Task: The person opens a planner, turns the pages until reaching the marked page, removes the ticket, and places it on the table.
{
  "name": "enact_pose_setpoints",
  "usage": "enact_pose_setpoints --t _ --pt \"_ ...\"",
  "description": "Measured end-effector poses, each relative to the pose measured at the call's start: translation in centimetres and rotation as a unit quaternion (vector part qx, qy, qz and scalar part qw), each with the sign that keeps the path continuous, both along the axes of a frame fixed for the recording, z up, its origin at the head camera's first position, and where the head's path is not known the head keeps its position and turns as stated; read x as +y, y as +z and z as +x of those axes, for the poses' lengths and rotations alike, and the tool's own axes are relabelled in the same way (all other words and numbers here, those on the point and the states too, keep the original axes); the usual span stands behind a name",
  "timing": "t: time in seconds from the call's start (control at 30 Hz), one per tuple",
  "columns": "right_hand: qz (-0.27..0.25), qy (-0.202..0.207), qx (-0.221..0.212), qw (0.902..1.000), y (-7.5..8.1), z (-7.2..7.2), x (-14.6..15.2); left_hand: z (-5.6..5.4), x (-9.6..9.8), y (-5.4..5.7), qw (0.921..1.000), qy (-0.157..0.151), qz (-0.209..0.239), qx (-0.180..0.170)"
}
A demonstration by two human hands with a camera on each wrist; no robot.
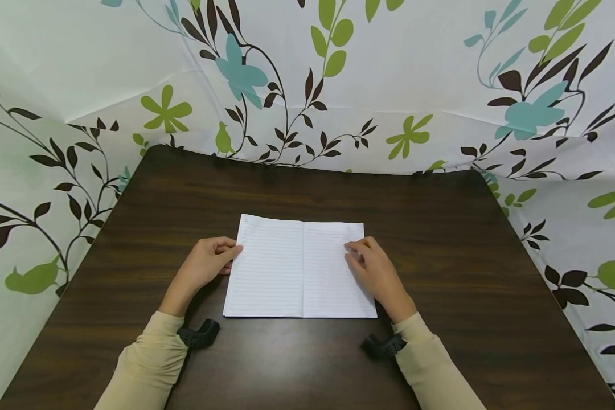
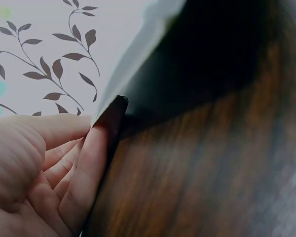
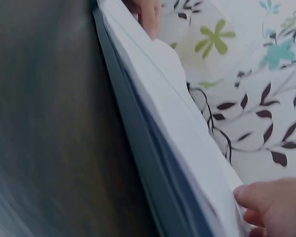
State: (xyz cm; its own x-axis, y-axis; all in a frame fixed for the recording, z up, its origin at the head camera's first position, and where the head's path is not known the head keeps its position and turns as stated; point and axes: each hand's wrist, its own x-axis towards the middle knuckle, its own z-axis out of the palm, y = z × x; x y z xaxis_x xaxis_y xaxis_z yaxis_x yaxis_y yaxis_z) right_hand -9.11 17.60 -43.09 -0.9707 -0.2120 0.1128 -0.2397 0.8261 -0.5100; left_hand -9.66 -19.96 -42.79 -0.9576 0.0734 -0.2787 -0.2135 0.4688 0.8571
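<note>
An open lined notebook (image 1: 299,267) lies flat in the middle of the dark wooden table (image 1: 441,256). My left hand (image 1: 230,253) sits at the notebook's left edge with curled fingers. In the left wrist view the thumb and fingers of my left hand (image 2: 91,131) close on that edge, where the white page (image 2: 138,54) lies over a dark cover. My right hand (image 1: 353,253) rests on the right page, its bent thumb and fingers meeting near the page's top. In the right wrist view a fingertip of my right hand (image 3: 251,202) touches the slightly raised pages (image 3: 177,113).
A white cloth printed with leaves and flowers (image 1: 338,85) walls the table at the back and on both sides. Black wrist mounts (image 1: 200,333) (image 1: 384,345) sit near the front edge. Bare wood surrounds the notebook.
</note>
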Motion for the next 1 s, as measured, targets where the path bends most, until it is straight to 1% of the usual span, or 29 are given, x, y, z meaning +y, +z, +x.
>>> enact_pose_setpoints --t 0.07,0.13,0.23,0.3,0.43,0.6,0.73,0.8,0.9,1.0 --pt "0.019 -0.021 -0.014 0.9995 0.1 -0.2 0.6 0.0 0.0 0.1 1.0000 0.000 0.001 -0.002" --pt "0.028 -0.033 -0.026 0.9987 0.1 -0.5 1.0 0.0 0.1 0.1 1.0000 0.002 0.000 -0.003" --pt "0.039 -0.045 -0.040 0.9974 0.0 -0.9 1.4 -0.1 0.2 0.2 1.0000 0.002 -0.003 -0.001" --pt "0.049 -0.048 -0.042 0.9968 -0.1 -1.2 1.4 -0.1 0.2 0.2 1.0000 0.002 -0.003 0.000" --pt "0.071 -0.055 -0.010 0.9959 -0.4 -1.3 1.1 -0.1 0.1 0.1 1.0000 -0.002 -0.005 0.000" --pt "0.068 -0.069 0.031 0.9948 -0.7 -1.0 0.6 -0.1 0.0 0.1 1.0000 -0.003 -0.006 -0.005" --pt "0.077 -0.061 0.084 0.9915 -0.7 -0.7 0.3 0.0 0.1 0.2 0.9999 -0.001 0.000 -0.014" --pt "0.086 -0.056 0.102 0.9894 -0.6 -0.5 0.2 0.1 0.1 0.2 0.9999 0.001 0.004 -0.017" --pt "0.078 -0.054 0.100 0.9904 -0.6 -0.4 0.2 0.1 0.1 0.1 0.9999 0.001 0.005 -0.015" --pt "0.034 -0.066 0.073 0.9946 -0.6 -0.7 0.3 0.1 0.1 0.2 0.9999 0.001 0.002 -0.012"
